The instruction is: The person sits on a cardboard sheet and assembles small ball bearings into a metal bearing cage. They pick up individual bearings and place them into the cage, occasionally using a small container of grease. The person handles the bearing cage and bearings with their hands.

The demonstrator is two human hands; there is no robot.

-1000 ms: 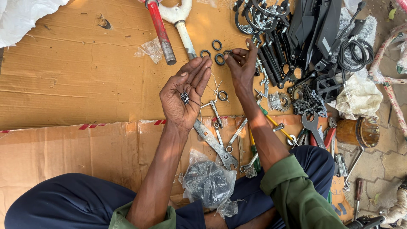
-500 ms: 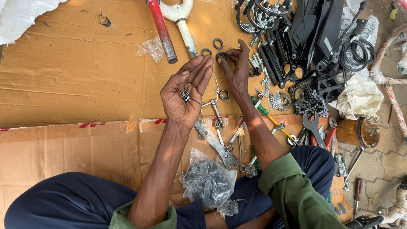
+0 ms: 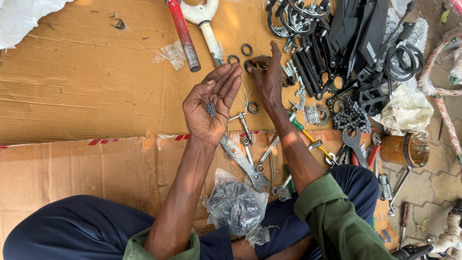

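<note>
My left hand (image 3: 210,103) lies palm up above the cardboard (image 3: 86,96), cupping a small cluster of steel bearing balls (image 3: 211,109). My right hand (image 3: 268,77) reaches forward beside it, its thumb and fingertips pinching a black ring (image 3: 250,64) on the cardboard. Two more black rings (image 3: 247,49) (image 3: 233,59) lie just beyond it. Between the hands a small round bearing cage (image 3: 253,108) rests on the cardboard.
A red tube (image 3: 183,33) and a white fork piece (image 3: 207,24) lie at the top. Black bicycle parts and cables (image 3: 346,38) pile at the upper right. Flat wrenches (image 3: 245,161), screwdrivers (image 3: 308,137) and a clear bag of small parts (image 3: 236,207) lie near my legs.
My right hand has slid left from the pile of parts to the black rings and closed its fingertips on one. My left hand has kept still with the balls.
</note>
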